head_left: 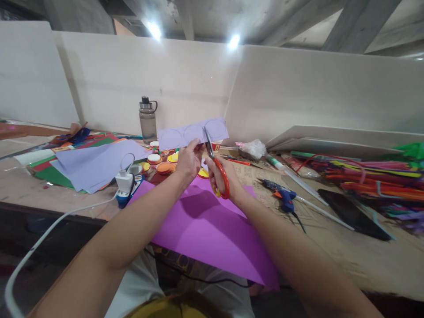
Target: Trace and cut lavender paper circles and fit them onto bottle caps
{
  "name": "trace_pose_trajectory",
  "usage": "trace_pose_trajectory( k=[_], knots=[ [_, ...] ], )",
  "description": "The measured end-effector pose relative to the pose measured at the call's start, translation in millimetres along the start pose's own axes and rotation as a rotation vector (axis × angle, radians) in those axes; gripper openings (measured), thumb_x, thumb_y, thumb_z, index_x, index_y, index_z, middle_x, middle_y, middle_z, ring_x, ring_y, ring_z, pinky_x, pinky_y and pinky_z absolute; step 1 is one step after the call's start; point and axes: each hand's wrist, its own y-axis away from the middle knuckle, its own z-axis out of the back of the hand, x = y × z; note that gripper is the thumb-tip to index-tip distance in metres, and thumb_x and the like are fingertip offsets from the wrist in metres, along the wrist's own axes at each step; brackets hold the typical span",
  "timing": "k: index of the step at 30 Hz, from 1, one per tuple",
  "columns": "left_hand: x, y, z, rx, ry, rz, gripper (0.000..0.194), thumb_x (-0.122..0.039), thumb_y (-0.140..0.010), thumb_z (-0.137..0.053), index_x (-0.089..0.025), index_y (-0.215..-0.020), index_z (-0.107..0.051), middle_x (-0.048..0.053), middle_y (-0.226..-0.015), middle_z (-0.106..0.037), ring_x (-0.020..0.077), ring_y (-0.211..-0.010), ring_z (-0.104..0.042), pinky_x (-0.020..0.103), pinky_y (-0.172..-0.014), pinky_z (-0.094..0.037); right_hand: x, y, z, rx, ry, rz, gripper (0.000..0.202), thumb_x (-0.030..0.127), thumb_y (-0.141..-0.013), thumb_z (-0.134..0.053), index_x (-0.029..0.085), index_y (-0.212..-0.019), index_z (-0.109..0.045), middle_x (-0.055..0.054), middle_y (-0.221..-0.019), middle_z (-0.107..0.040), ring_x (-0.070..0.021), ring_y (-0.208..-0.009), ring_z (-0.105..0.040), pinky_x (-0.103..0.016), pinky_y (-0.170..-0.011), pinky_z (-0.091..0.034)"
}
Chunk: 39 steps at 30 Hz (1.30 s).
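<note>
A strip of light purple paper (172,138) with three drawn circles is held up above the table. My left hand (190,160) pinches its lower edge near the middle. My right hand (223,176) is closed around the red and yellow handles of the scissors (225,179). The scissor blades point up and overlap the strip between the middle circle and the right one; whether they are parted is hard to tell. Below both hands lies a large bright purple sheet (205,229), which hangs over the table's front edge.
Paint pots (164,168) stand behind the purple sheet, with a bottle (147,121) farther back. Left are paper sheets (89,163) and a plugged power strip (124,194). Right are a glue gun (285,198), a black tablet-like object (353,214) and colourful pipe cleaners (371,176).
</note>
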Motion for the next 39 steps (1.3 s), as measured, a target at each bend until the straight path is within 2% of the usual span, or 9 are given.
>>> trace_pose_trajectory(
  k=[9,15,27,39],
  knots=[
    [1,4,-1.4,-0.005,-0.061,0.057,0.028,-0.003,-0.076,-0.069,-0.014,-0.053,-0.057,-0.002,-0.057,-0.057,0.0079,-0.058,-0.053,0.023,-0.068,-0.042,5,2,-3,-0.025,-0.029,-0.038,0.041,0.062,-0.087,-0.057,0.024,-0.082,-0.046,0.006,-0.057,-0.048,-0.0089,-0.039,-0.045,-0.021,-0.034,-0.039],
    [6,12,-1.9,0.064,-0.132,0.116,0.032,-0.004,-0.081,-0.061,-0.013,-0.05,-0.055,-0.002,-0.051,-0.05,0.0084,-0.053,-0.046,0.024,-0.06,-0.038,10,1,2,-0.053,0.064,0.031,0.043,0.063,-0.089,-0.055,0.023,-0.077,-0.045,0.005,-0.053,-0.048,-0.0092,-0.039,-0.047,-0.02,-0.034,-0.041],
    [8,9,1.7,0.072,-0.112,0.093,0.029,-0.003,-0.075,-0.065,-0.013,-0.05,-0.055,-0.002,-0.052,-0.052,0.0077,-0.054,-0.047,0.023,-0.061,-0.039,5,-1,3,-0.054,-0.029,-0.012,0.041,0.062,-0.088,-0.058,0.022,-0.081,-0.049,0.007,-0.056,-0.046,-0.008,-0.038,-0.043,-0.021,-0.032,-0.039],
    [19,7,9.2,0.057,-0.139,0.117,0.026,0.0,-0.074,-0.061,-0.015,-0.053,-0.055,-0.001,-0.054,-0.056,0.0095,-0.056,-0.052,0.024,-0.063,-0.043,11,-6,7,-0.043,-0.007,-0.099,0.033,0.049,-0.091,-0.057,0.023,-0.075,-0.046,0.005,-0.053,-0.048,-0.0093,-0.038,-0.045,-0.021,-0.034,-0.037]
  ],
)
